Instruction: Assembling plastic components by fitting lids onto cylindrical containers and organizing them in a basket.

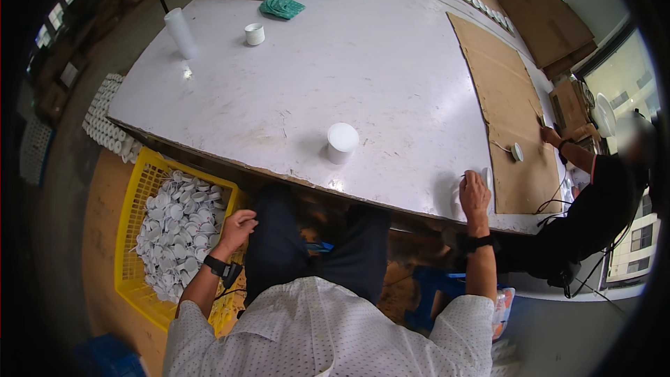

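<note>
Head view: right hand (475, 195), fingers bent, at table's (265, 105) near edge toward right corner; small white piece (488, 180) just right, hold unclear. Left hand (239, 227), half-curled, seemingly empty, yellow perforated plastic basket (127, 237) just left. Upright white cylinder (343, 141) between hands, near same edge.

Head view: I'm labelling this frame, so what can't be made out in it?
All in the head view:
Right hand: its own back hides the palm and any grip.
Yellow crate: piled white pieces hide its floor.
Blue object, lower left: cut off by the lower edge.
Other person's hand: too small to tell what, if anything, it holds.
</note>
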Available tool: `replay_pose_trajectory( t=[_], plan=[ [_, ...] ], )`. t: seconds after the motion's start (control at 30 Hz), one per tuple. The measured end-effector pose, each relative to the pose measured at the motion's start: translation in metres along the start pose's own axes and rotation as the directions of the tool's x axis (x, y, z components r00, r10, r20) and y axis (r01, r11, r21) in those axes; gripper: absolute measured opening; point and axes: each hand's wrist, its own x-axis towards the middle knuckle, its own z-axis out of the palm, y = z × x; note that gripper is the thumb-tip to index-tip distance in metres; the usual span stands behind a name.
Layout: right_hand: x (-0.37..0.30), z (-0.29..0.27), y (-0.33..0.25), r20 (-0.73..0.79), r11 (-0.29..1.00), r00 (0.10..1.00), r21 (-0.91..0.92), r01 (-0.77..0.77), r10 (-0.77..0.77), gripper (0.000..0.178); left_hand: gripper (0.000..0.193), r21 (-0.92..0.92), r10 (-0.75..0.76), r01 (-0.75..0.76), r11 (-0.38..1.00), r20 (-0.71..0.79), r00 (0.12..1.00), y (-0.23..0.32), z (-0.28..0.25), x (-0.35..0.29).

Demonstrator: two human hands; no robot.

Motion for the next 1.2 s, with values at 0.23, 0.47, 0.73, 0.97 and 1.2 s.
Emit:
replay_pose_trajectory(
  t=[0.23,0.47,0.73,0.97,1.2],
  plan=[
    [-0.049,-0.042,-0.134,-0.265,0.841,0.914,0.373,0.392,-0.308,0.034,0.031,-0.226,0.166,-0.065,0.972,0.467,0.869,0.087,0.108,-0.002],
    [-0.085,-0.053,-0.214,-0.347,0.617,0.813,0.531,0.581,-0.467,0.038,0.057,-0.445,0.117,0.188,0.876,0.573,0.811,0.115,0.161,0.011],
    [-0.103,-0.053,-0.242,-0.369,0.392,0.684,0.609,0.689,-0.629,0.035,0.065,-0.499,0.198,0.046,0.865,0.424,0.884,0.102,0.165,0.005],
    [-0.080,-0.061,-0.250,-0.371,0.296,0.666,0.683,0.668,-0.647,0.033,0.056,-0.466,0.204,-0.066,0.882,0.252,0.946,0.111,0.143,-0.003],
    [0.047,-0.041,-0.229,0.213,0.327,0.954,0.904,-0.274,0.210,0.026,0.054,-0.490,0.226,-0.116,0.864,0.171,0.959,0.110,0.126,-0.013]
  ],
)
